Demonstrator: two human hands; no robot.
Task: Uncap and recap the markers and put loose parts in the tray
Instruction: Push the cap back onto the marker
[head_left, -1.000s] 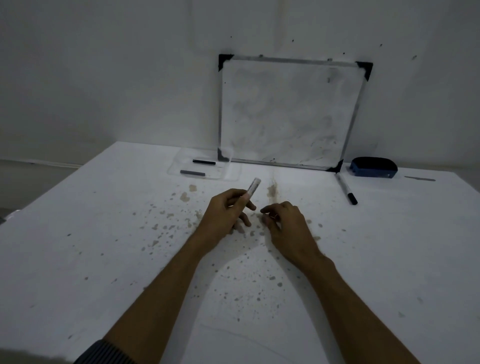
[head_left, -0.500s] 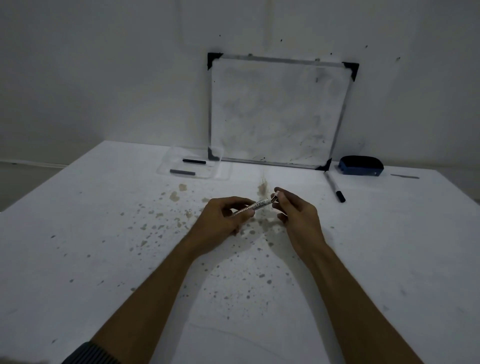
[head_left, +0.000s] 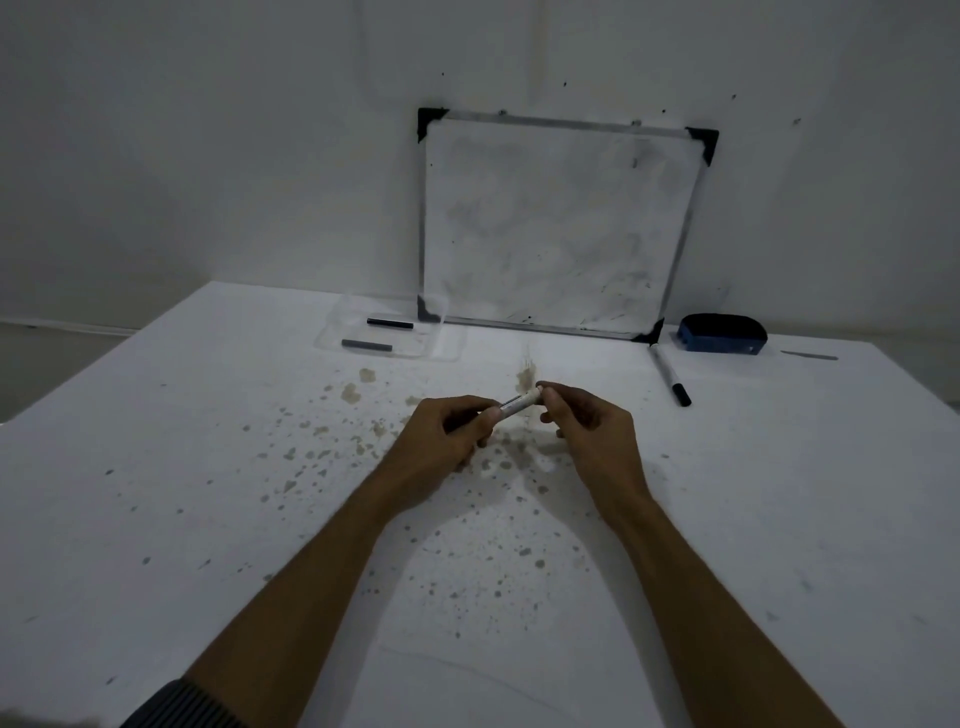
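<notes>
My left hand (head_left: 447, 436) grips a white marker barrel (head_left: 519, 404) just above the stained white table (head_left: 208, 493). The fingertips of my right hand (head_left: 587, 431) pinch the barrel's far end; what sits under those fingers is hidden. A clear plastic tray (head_left: 441, 348) lies at the back left, with two dark stick-like parts (head_left: 389, 323) (head_left: 366, 345) inside. A second marker (head_left: 670, 375) with a black cap lies on the table to the right.
A small whiteboard (head_left: 561, 223) leans against the wall behind the tray. A blue eraser (head_left: 722, 340) sits at its right, with a thin grey strip (head_left: 809, 355) further right. Brown stains speckle the table's middle.
My right hand has come up from the table to the marker's far end and now pinches it. My left hand has tilted the barrel lower, towards the right hand.
</notes>
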